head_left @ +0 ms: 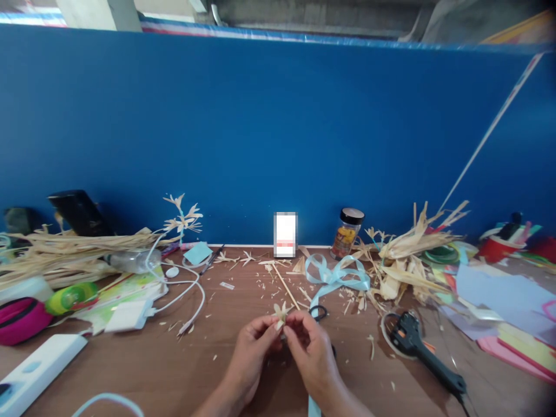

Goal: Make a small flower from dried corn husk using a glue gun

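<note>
A small pale flower (280, 313), its pointed petals looking like dried corn husk, is pinched at its base between both hands above the table. My left hand (256, 350) grips it from the left with thumb and fingers closed. From the other side my right hand (310, 350) holds it, fingertips almost meeting the left ones. The lower part of the flower is hidden by the fingers. Just beyond the right hand lie a light blue ribbon (339, 280) in loops, a thin wooden stick (286, 286) and a black ring-like handle (318, 313), partly covered.
A black glue gun (428, 353) lies at right, near coloured paper (504, 295) and a husk bundle (408, 266). Behind stands a jar (347, 233) against the blue partition (278, 116). At left are white cables, a charger (129, 315), a power strip (47, 370) and husks (87, 249).
</note>
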`<action>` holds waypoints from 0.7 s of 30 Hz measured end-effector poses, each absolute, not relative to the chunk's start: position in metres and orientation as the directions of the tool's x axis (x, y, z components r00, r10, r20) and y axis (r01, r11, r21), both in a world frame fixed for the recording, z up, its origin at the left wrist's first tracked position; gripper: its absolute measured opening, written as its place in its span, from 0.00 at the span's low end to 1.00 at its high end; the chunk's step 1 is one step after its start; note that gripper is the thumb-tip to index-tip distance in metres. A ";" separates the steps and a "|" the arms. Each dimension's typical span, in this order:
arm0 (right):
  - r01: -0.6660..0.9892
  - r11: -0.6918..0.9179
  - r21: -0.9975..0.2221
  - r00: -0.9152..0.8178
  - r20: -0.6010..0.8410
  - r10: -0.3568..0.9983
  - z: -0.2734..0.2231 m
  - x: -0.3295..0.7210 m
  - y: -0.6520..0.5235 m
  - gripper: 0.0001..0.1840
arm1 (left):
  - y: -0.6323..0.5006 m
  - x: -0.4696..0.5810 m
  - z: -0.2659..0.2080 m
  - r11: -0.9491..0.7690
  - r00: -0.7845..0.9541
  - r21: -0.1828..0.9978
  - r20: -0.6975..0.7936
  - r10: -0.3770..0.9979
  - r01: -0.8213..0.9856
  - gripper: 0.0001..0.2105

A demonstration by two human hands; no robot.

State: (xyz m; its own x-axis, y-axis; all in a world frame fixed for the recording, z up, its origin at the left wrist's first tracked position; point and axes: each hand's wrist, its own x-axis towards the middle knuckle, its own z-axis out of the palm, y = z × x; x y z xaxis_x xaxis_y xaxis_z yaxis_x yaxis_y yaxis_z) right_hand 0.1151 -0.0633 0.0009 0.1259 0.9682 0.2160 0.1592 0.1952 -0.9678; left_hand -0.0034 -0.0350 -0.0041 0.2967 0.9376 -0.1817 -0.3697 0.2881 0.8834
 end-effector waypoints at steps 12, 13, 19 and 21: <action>0.093 0.170 -0.981 0.120 0.181 0.976 0.001 0.118 -0.062 0.04 | -0.034 -0.004 -0.005 0.232 0.232 0.927 -0.166 0.958 -0.293 0.07; 0.090 0.169 -0.982 0.116 0.178 0.977 0.002 0.118 -0.062 0.05 | -0.033 -0.004 -0.005 0.236 0.240 0.925 -0.168 0.956 -0.296 0.07; 0.065 0.160 -0.985 0.126 0.167 0.978 0.005 0.118 -0.063 0.06 | -0.034 -0.003 -0.005 0.220 0.254 0.940 -0.153 0.955 -0.260 0.08; 0.067 0.159 -0.985 0.128 0.167 0.978 0.005 0.118 -0.063 0.06 | -0.034 -0.002 -0.005 0.200 0.237 0.949 -0.142 0.961 -0.244 0.08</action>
State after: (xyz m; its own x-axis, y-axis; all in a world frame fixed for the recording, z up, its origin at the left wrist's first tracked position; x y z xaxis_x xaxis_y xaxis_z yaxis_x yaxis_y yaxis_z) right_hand 0.1176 -0.0630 0.0052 0.1276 0.9777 0.1665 0.0668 0.1591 -0.9850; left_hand -0.0024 -0.0340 -0.0052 0.2371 0.9611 -0.1416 -0.2438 0.1999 0.9490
